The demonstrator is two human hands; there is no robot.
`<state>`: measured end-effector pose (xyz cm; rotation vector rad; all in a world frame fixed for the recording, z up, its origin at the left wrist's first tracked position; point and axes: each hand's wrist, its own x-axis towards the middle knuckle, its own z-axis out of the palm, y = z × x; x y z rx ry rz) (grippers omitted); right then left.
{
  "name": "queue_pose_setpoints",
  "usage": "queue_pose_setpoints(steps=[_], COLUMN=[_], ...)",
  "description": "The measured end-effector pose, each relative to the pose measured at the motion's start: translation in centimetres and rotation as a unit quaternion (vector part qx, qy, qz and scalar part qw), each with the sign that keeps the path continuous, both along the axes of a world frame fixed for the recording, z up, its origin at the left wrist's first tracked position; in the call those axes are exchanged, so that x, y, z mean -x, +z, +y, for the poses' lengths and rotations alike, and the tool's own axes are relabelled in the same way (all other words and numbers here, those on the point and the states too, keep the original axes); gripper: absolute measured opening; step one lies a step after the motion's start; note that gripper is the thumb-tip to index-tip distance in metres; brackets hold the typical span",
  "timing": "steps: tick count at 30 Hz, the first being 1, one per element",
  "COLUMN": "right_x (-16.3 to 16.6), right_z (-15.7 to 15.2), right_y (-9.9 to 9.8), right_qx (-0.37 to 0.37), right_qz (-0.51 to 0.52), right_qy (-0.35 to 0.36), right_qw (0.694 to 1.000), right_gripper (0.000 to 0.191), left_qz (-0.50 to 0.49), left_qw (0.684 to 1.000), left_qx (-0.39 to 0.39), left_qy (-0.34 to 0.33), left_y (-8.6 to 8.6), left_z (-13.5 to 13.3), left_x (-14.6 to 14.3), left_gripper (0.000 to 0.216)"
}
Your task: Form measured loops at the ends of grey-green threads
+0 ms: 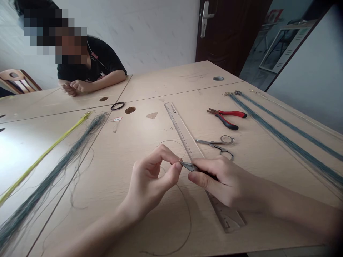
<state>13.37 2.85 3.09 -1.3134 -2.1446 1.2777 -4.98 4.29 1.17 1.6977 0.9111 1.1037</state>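
In a pinch of thumb and forefinger, my left hand point(152, 176) holds one end of a thin dark cord point(190, 214). The cord loops down over the table below the hand. My right hand point(225, 180) is closed around a pair of pliers point(189, 166), whose grey jaws point left. Their tip meets a tiny metal piece at my left fingertips, too small to make out. Most of the plier handles are hidden in my palm. Beneath my right hand lies a clear ruler point(180, 128). Small folding scissors point(214, 143) rest just beyond it.
Red-and-black pliers point(227, 116) lie behind the scissors. Blue-grey cord bundles stretch along the right point(278, 128) and left point(61, 157), beside a yellow bundle point(50, 150). A black band point(118, 106) lies near a table hole point(130, 110). Another person point(96, 64) sits across, forearms on the table.
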Motion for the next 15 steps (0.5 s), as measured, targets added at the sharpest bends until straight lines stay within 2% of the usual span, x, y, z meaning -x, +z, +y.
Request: queue_pose_setpoints(steps=[15], right_x=[-0.08], right_z=[0.07], right_y=[-0.03], right_qx=[-0.010], right_qz=[0.003], right_qy=[-0.001], right_qw=[1.000], right_gripper=[0.038], left_qz=[-0.007], left_qw=[1.000], left_qx=[-0.002], left_qy=[0.002], left_y=[0.00], left_z=[0.06], left_x=[-0.12], left_gripper=[0.014])
